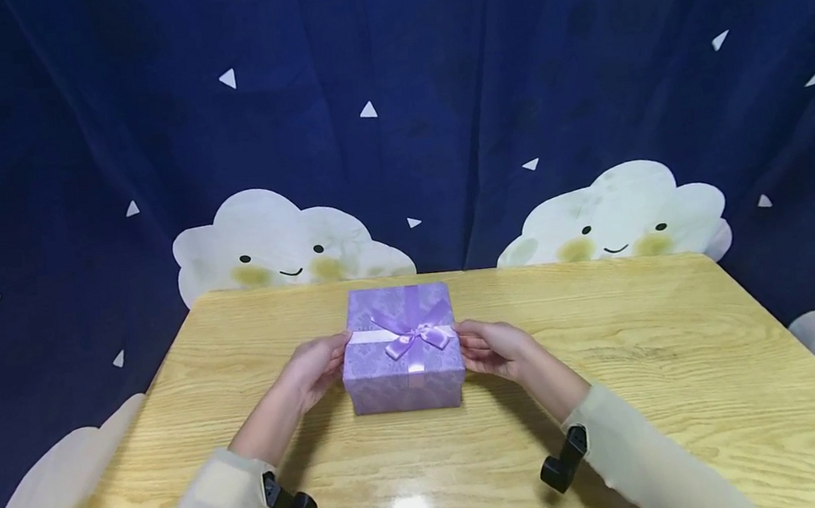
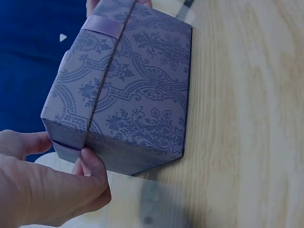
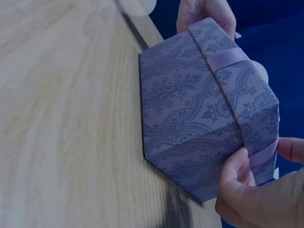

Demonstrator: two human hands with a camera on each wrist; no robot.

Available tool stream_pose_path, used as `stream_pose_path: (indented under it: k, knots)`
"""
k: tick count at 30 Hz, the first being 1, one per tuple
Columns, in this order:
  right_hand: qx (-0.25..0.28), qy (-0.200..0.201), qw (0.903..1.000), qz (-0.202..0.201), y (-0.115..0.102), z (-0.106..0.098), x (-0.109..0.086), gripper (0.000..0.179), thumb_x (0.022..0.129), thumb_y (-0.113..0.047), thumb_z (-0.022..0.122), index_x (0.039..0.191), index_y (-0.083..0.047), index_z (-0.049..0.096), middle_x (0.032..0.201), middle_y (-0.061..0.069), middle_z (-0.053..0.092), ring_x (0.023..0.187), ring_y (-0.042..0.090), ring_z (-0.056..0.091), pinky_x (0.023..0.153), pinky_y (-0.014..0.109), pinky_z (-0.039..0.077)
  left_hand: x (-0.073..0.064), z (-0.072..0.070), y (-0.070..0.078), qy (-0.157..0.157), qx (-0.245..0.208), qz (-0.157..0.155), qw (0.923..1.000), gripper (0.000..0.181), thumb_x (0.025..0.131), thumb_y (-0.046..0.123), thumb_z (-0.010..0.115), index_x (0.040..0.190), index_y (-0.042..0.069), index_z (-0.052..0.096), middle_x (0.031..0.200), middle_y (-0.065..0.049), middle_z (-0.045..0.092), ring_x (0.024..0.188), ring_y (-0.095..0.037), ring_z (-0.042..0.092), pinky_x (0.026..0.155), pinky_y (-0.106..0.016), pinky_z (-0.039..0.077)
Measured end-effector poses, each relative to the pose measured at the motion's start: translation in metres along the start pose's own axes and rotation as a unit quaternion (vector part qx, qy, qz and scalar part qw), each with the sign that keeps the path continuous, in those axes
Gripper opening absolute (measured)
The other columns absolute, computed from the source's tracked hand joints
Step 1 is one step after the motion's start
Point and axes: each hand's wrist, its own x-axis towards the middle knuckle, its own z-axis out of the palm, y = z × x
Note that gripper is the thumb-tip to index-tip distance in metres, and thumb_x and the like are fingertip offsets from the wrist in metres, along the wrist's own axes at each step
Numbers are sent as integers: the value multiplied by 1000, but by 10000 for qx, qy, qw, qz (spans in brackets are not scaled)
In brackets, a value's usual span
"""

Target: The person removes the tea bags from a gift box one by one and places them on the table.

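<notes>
A purple patterned gift box (image 1: 405,390) stands on the table, its lid (image 1: 371,304) seated on the base. Satin ribbon crosses the lid and is tied in a lilac bow (image 1: 417,335) on top. On the box's left side my left hand (image 1: 317,365) grips the lid's edge; the left wrist view shows the thumb and curled fingers (image 2: 94,166) at the ribbon by the lid's seam. Opposite it, my right hand (image 1: 497,348) pinches the lid's right edge in the same way, with a fingertip at the seam in the right wrist view.
The light wooden table (image 1: 655,377) extends around the box on all sides. Behind it hangs a dark blue curtain (image 1: 440,141) with white triangles and smiling clouds. Black wrist cameras (image 1: 293,506) are strapped over both pale sleeves.
</notes>
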Motion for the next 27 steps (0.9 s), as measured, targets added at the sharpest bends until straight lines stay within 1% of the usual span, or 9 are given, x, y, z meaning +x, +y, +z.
stream_pose_path:
  k: [4,6,9,13,17,20,24,27]
  knots:
    - [-110,-67,9999,-92,3,-6,-7,15,94,-13,56,80,-16,62,70,-6,64,66,5,61,64,15,58,-4,5,-2,18,-46,10,10000,47,97,15,49,134,-13,40,100,-2,61,83,-3,57,74,-11,52]
    - [-147,-111,9998,-90,4,-9,-10,11,94,-12,56,84,-14,61,73,-5,64,68,6,61,65,15,59,-6,7,-4,-46,-85,36,9999,48,97,14,49,134,-14,39,96,0,61,81,-3,58,75,-11,53]
    - [-164,-190,9997,-48,5,-14,-14,4,94,-12,56,92,-11,59,76,-4,64,70,7,62,68,17,60,-7,10,-6,-97,-153,27,9998,43,97,13,48,131,-14,42,87,3,62,78,-3,59,72,-11,53]
    - [-188,-210,9996,1,5,-20,-19,7,94,-13,56,100,-9,56,78,-3,65,72,8,63,69,17,60,-10,15,-8,-125,-219,4,9997,38,97,13,50,126,-12,45,81,6,60,75,-3,58,70,-11,52]
    - [-317,-190,9993,-5,5,-27,-27,4,94,-13,56,95,-11,58,79,-3,65,73,8,63,70,17,60,-14,21,-10,-174,-213,-22,9996,41,97,13,51,128,-13,44,84,5,59,77,-3,57,71,-11,52]
    - [-373,-186,9991,-3,5,-32,-34,5,94,-14,56,91,-13,61,79,-4,66,73,7,63,70,17,61,-18,27,-11,-146,-181,-14,9997,43,96,13,51,129,-14,43,84,4,61,78,-3,58,72,-11,52]
    - [-386,-346,9986,-35,6,-38,-41,7,94,-13,55,90,-14,62,81,-4,68,75,7,65,72,18,61,-22,34,-14,-12,-131,56,9999,41,96,12,53,126,-15,45,84,3,63,77,-4,60,71,-12,53]
    - [-362,-532,9979,-62,8,-42,-45,13,95,-12,53,88,-15,63,81,-4,70,76,7,66,73,18,61,-23,37,-16,-16,-154,42,9999,41,96,11,53,126,-15,45,85,2,63,78,-5,61,73,-13,55]
